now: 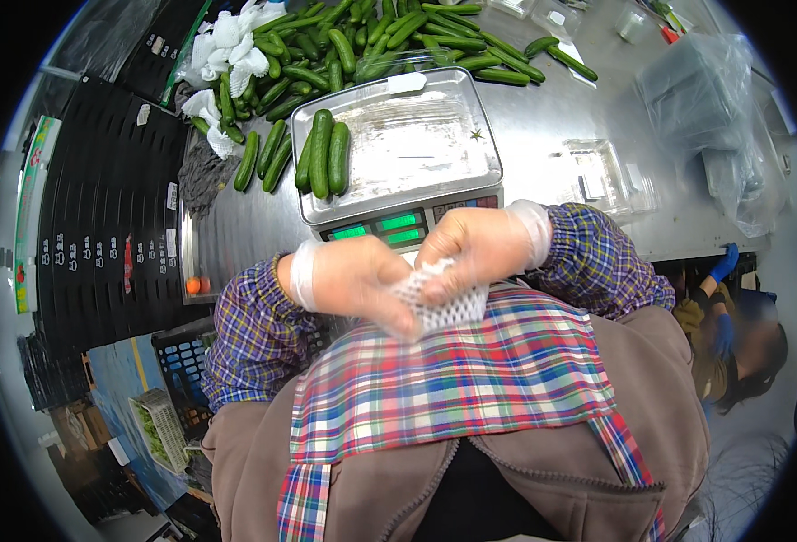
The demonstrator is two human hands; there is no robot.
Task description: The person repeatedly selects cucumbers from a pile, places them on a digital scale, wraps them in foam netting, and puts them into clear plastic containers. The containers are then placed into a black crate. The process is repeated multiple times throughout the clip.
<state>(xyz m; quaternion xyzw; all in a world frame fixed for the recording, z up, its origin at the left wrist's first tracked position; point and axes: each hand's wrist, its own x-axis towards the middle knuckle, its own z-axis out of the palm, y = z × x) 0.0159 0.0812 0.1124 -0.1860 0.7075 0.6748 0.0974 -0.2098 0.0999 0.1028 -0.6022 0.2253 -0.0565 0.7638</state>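
Checked cloth makes the apron point(453, 388), which lies nearest, on the near side of the scale point(417, 126). Between the apron and the scale, two hands work on one white net point(457, 309). The left hand point(349, 275) is blurred; its fingers look bent in, pinching the net's left end. The right hand point(480, 244) has its thumb pressed on the net and its fingers curled, with almost no gap. The net looks flat, so the step seems to be getting it open. The next move likely calls for fingertips that part its two sides without a rip.

Three cucumbers point(338, 158) lie on the left part of the scale, and three more lie just left of it. Behind the scale is one big heap point(362, 41) of them, too many to count. Spare nets point(236, 54) bunch up behind it on the left; they overlap, so their number is hard to tell. Three green screens point(397, 221) glow on the scale's front.
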